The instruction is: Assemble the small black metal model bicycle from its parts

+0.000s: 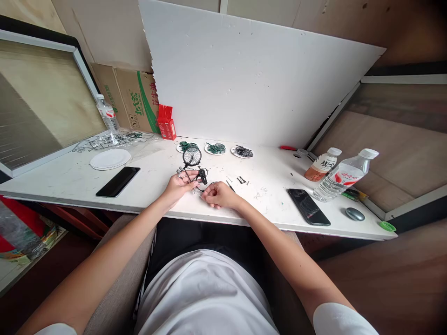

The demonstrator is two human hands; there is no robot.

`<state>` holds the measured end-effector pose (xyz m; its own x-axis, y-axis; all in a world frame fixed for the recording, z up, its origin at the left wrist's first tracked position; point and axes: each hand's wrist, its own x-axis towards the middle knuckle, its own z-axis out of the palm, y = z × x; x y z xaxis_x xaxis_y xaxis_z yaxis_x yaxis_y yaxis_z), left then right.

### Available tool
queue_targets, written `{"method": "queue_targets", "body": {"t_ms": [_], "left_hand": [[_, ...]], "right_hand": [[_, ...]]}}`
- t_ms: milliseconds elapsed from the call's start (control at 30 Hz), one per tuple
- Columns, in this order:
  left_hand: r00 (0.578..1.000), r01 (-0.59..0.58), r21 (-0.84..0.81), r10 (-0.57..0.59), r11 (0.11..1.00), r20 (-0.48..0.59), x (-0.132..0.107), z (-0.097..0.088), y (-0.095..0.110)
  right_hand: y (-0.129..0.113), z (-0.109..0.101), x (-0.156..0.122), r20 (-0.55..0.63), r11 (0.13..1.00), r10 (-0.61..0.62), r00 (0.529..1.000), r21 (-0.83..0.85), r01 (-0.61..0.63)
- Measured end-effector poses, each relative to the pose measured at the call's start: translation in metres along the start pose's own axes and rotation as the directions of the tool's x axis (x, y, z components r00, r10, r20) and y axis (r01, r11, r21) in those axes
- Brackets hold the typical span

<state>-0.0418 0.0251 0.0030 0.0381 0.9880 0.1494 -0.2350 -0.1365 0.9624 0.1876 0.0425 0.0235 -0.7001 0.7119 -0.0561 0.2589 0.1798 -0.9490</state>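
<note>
A small model bicycle (193,166) with one spoked wheel stands half-built on the white table (70,179). My left hand (179,184) grips its lower frame, fingers curled round the thin metal parts. My right hand (218,194) rests on the table just right of the model, fingers pinched together on a tiny part too small to name. Loose small screws and bits (240,179) lie just beyond my right hand.
Three small dishes of parts (215,149) sit behind the model. Left: a black phone (118,181), white plates (110,159), plastic part frames (108,140), a water bottle (106,113), a red box (166,122). Right: another phone (308,206), two bottles (344,180), a grey mouse (355,214).
</note>
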Motion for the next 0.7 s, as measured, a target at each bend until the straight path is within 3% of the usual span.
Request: {"method": "queue_targets", "body": {"t_ms": [700], "left_hand": [[0.999, 0.032, -0.007, -0.032, 0.999, -0.011, -0.0034, 0.0063, 0.0089]], "right_hand": [[-0.0077, 0.0052, -0.0032, -0.106, 1.000, 0.018, 0.994, -0.021, -0.020]]}}
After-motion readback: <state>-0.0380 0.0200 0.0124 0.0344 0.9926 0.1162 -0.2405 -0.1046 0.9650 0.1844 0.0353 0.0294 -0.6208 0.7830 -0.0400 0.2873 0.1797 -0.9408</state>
